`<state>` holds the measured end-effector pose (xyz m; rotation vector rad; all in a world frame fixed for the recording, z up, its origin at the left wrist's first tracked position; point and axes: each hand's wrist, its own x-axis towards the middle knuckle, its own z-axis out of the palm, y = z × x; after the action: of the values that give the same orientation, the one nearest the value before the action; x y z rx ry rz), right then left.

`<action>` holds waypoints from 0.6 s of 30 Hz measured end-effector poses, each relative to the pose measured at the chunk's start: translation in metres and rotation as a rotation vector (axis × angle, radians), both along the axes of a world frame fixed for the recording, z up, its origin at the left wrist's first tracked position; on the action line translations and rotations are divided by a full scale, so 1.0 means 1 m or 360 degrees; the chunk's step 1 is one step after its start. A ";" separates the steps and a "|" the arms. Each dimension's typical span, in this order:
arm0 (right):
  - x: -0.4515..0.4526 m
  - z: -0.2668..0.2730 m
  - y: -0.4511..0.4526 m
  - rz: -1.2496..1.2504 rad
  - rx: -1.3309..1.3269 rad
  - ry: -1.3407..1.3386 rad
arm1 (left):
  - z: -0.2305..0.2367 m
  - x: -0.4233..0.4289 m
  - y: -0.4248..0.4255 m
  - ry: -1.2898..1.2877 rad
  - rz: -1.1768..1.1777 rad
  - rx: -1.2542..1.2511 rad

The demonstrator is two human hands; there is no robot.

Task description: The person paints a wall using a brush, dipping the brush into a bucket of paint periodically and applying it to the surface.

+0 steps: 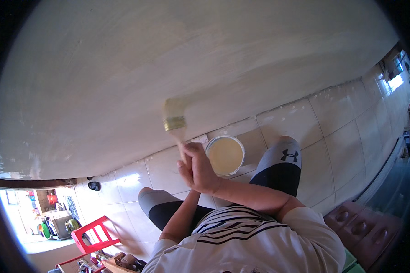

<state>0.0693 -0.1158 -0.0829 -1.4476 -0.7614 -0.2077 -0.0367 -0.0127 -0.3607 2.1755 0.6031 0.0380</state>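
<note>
My right hand [202, 172] grips the wooden handle of a wide flat paintbrush [175, 119]. Its bristles lie against a pale, smooth wall [198, 68] and are blurred. Behind my right wrist, my left forearm [181, 218] comes up from below; the left hand is mostly hidden there, so its fingers cannot be made out. Just right of my right hand, a round white bucket [243, 160] stands on the floor between my knees. Cream-coloured liquid [225, 155], apparently paint, is inside it.
White splashes mark the tiled floor [290, 119] along the wall's base. At lower left are a red plastic stool [97, 235], a rack of small items [85, 264] and a bright doorway [24, 218]. A brown panelled piece [362, 228] stands at lower right. A small dark object [94, 186] lies near the wall.
</note>
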 end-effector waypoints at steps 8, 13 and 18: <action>-0.010 0.029 0.005 0.0815 -0.0057 0.0770 | 0.021 -0.001 0.011 -0.0019 0.0014 -0.0593; 0.034 -0.008 -0.048 0.0114 0.0280 0.1009 | 0.069 0.000 0.016 0.0022 0.0177 -0.0961; 0.044 0.007 -0.112 -0.0488 0.0539 0.0817 | 0.040 -0.023 0.055 0.0074 0.0068 -0.0853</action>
<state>0.1131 -0.2274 -0.0757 -1.2112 -0.0768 -0.1771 -0.0594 0.0424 -0.3212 1.6480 0.6050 -0.1376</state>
